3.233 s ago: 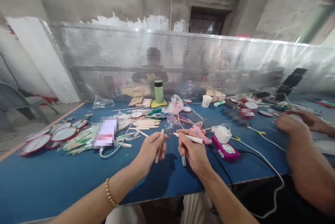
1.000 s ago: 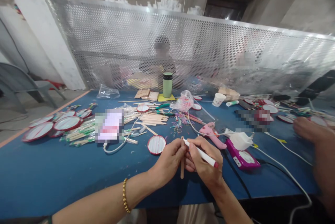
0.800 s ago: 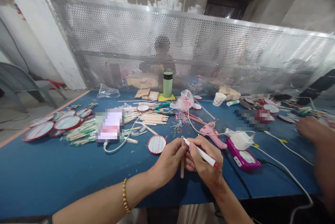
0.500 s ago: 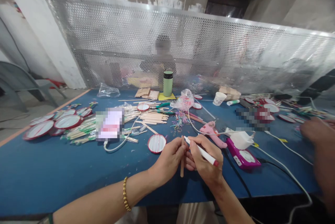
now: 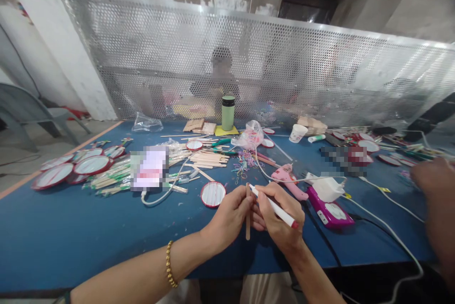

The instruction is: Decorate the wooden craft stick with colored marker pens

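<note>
The left hand pinches a slim wooden stick between thumb and fingers, the stick running lengthwise away from the person, its near end sticking out below the grip over the desk. The right hand is closed around a white marker with a red end, held as one holds a pen. The marker's tip is at the far end of the stick (whether it touches the wood is too small to tell). The two hands are close together, and a gold bead bracelet circles the left wrist.

Just beyond the left hand lies a round red-rimmed disc. Farther back are a fanned pile of wooden sticks and, to its right, a tangle of coloured bits. A pink glue gun rests beyond the right hand, with a purple power strip and a white charger to its right. On the left, a partly blurred phone has a white cable at its near end, beside bundles of wrapped sticks and more red-rimmed discs. A green flask stands upright before the perforated partition. At the right edge, a co-worker's arm reaches over the desk, blurred.
</note>
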Demonstrator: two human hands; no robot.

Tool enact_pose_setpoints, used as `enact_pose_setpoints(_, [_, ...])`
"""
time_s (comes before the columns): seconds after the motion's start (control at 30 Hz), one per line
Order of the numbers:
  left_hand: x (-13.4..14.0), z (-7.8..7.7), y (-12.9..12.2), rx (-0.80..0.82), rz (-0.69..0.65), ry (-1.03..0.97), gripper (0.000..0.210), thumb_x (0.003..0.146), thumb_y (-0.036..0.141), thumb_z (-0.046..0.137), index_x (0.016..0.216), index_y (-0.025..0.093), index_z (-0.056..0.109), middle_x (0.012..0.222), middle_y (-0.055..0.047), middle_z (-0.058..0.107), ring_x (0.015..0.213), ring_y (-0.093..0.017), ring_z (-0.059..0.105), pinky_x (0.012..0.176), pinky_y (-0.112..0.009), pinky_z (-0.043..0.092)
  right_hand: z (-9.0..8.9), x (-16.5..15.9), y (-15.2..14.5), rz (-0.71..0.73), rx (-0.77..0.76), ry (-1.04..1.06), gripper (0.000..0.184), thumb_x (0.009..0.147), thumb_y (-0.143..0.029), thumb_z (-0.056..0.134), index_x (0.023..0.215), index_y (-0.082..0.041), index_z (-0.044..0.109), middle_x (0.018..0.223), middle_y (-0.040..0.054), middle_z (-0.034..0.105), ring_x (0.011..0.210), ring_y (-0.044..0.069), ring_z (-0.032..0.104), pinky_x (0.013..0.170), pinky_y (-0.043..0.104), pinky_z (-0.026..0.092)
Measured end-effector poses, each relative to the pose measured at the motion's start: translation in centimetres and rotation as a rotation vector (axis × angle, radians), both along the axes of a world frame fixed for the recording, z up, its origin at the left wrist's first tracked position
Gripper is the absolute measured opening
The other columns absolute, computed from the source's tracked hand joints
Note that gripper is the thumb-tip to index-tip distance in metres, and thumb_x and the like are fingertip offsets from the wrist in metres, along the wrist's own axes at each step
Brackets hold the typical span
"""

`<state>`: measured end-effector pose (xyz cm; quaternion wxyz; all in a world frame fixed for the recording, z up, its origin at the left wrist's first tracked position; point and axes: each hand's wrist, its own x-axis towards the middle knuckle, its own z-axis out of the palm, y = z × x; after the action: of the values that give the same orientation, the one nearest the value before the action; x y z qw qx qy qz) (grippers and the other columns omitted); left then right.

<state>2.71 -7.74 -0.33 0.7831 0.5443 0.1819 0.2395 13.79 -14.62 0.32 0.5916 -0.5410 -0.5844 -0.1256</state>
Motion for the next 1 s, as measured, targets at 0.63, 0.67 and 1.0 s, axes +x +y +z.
enact_pose_setpoints(0.63, [-0.24,-0.02,0.06,0.049,0.039,0.021,0.052,0.075,0.066,0.07,0.084,0.018,0.051,0.068,0.004,0.057,0.054,-0.013,0.062,0.056,-0.029,0.056,-0.23,0.07,-0.03,0.022,-0.012,0.001,0.015,0.093,-0.014,0.056,0.088,-0.019,0.069,0.071,0.0004,0.067,0.06,0.013,0.064,0.057,0.024,0.052])
enact_pose_setpoints(0.67, [-0.21,-0.01,0.03,0.039,0.03,0.022,0.052,0.074,0.066,0.07,0.084,0.018,0.05,0.068,0.004,0.058,0.054,-0.013,0.062,0.056,-0.029,0.056,-0.24,0.06,-0.03,0.025,-0.013,0.002,0.015,0.093,-0.015,0.056,0.088,-0.019,0.069,0.071,0.0004,0.067,0.059,0.013,0.064,0.057,0.024,0.052])
enact_pose_setpoints(1.0, [-0.19,0.41,-0.05,0.006,0.0,-0.004,0.053,0.073,0.067,0.071,0.084,0.02,0.049,0.062,0.005,0.057,0.05,-0.012,0.06,0.053,-0.026,0.054,-0.07,0.05,-0.11,0.038,-0.031,0.013,0.015,0.092,-0.015,0.056,0.087,-0.019,0.07,0.069,0.0002,0.067,0.058,0.012,0.063,0.055,0.024,0.052])
